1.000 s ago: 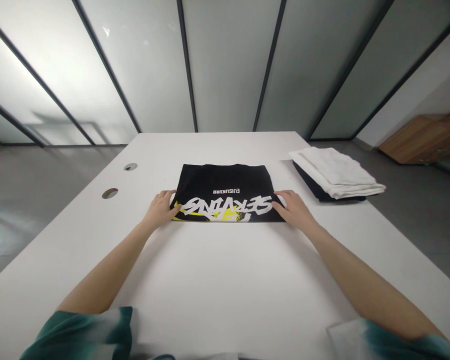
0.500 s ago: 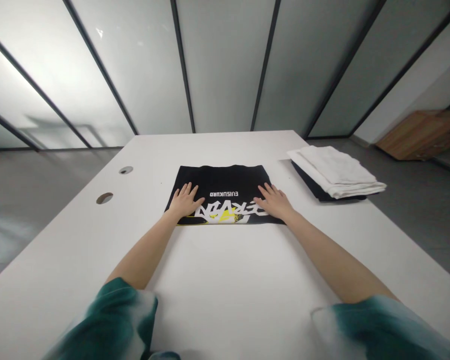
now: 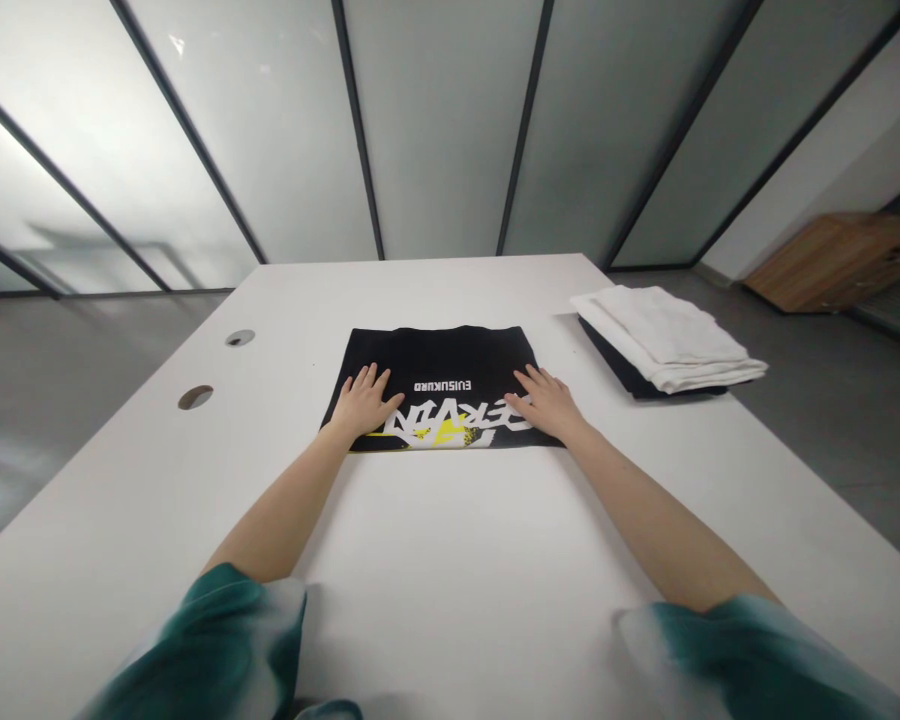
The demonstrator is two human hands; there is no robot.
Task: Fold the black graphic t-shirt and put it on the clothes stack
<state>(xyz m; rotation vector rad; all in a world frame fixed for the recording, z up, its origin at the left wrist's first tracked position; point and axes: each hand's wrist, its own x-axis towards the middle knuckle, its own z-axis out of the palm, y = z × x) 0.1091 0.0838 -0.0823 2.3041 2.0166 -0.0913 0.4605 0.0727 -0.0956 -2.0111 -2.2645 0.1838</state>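
A folded shirt (image 3: 439, 385) lies flat on the middle of the tabletop (image 3: 450, 560). The left hand (image 3: 361, 405) rests on its near left part and the right hand (image 3: 547, 403) on its near right part, both with fingers (image 3: 367, 378) spread toward the far edge. To the right of the shirt, well apart, lies a stack of folded cloths (image 3: 664, 340). To the left, two round holes (image 3: 195, 397) sit in the tabletop, one behind the other
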